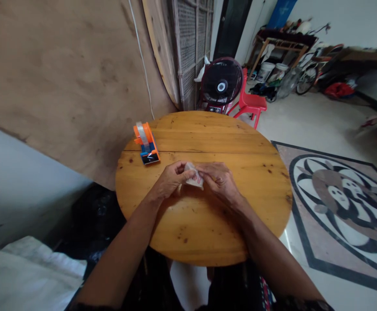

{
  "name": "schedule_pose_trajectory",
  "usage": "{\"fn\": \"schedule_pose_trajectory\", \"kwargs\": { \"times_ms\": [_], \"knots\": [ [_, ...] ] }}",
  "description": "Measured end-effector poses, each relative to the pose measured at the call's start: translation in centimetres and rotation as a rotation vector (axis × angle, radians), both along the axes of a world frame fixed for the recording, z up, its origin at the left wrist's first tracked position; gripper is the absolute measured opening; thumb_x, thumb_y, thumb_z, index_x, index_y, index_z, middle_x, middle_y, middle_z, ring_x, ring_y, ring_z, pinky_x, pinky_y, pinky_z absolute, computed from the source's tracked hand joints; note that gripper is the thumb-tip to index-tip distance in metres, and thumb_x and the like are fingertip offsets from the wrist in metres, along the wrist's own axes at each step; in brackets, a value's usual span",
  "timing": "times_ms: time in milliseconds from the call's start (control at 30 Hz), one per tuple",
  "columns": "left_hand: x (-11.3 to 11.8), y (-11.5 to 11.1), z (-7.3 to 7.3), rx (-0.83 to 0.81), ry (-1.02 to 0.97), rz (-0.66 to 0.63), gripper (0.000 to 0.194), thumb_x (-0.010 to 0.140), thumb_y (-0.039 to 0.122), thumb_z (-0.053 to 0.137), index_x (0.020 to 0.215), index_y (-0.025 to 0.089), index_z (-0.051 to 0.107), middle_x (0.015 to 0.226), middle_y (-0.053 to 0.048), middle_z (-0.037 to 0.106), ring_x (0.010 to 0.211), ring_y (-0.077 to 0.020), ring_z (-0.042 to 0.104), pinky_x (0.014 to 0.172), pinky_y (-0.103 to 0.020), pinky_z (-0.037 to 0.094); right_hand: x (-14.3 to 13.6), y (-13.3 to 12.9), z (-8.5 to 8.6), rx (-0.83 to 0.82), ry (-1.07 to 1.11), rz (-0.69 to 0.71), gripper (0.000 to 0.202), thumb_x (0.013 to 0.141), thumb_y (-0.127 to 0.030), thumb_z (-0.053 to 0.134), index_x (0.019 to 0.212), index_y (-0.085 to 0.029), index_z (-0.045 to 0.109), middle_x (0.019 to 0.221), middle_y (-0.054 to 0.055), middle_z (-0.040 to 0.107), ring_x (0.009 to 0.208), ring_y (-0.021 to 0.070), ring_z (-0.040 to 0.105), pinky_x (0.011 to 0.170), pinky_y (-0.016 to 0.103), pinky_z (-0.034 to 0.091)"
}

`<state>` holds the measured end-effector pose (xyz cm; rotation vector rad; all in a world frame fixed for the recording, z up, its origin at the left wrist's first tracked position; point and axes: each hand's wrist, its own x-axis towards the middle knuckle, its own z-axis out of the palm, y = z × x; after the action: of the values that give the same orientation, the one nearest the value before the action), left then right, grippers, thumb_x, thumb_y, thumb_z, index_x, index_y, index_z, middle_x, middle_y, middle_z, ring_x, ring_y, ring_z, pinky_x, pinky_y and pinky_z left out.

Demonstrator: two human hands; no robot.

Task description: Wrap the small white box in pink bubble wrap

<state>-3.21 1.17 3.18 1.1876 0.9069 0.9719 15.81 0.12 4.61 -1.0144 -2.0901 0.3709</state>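
Note:
Over the middle of the round wooden table (182,233), a small whitish packet (194,180) with reddish print is held between both hands. My left hand (174,178) is closed on its left side, thumb lying across the front. The fingers of my right hand (219,179) pinch its upper right edge. Parts of the packet are hidden behind the fingers, and what it contains cannot be made out. Beyond my left hand, an orange and blue tape dispenser (146,142) with a roll of clear tape stands near the table's left edge.
A dark round fan (222,82) and a red plastic chair (253,101) stand past the table's far edge. A wooden board (78,77) leans along the left. Black bags (94,216) lie below left. A floor panel with a panda pattern (347,203) is on the right.

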Motion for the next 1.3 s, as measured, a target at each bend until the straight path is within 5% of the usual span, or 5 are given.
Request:
{"fn": "schedule_pose_trajectory", "kwargs": {
  "times_ms": [867, 1300],
  "knots": [
    [0.5, -0.4, 0.5, -0.022, -0.074, 0.061, 0.042, 0.067, 0.041, 0.078, 0.094, 0.013, 0.062, 0.083, -0.003, 0.068, 0.074, -0.014, 0.063, 0.077, -0.029, 0.05, -0.9, -1.0, -0.1, 0.133, 0.048, -0.088, 0.022, 0.094, -0.024, 0.051, 0.098, -0.027, 0.073, 0.098, 0.004, 0.076, 0.097, 0.0193, 0.07, 0.09, 0.038, 0.048],
    [0.1, 0.3, -0.9, 0.02, -0.171, 0.092, 0.037, 0.074, 0.043, 0.074, 0.093, 0.013, 0.064, 0.083, -0.003, 0.067, 0.077, -0.0146, 0.061, 0.079, -0.029, 0.049, -0.9, -1.0, -0.2, 0.348, -0.224, -0.101, 0.025, 0.092, -0.02, 0.054, 0.114, -0.024, 0.067, 0.119, 0.008, 0.07, 0.103, 0.0199, 0.066, 0.099, 0.043, 0.037]
  ]
}}
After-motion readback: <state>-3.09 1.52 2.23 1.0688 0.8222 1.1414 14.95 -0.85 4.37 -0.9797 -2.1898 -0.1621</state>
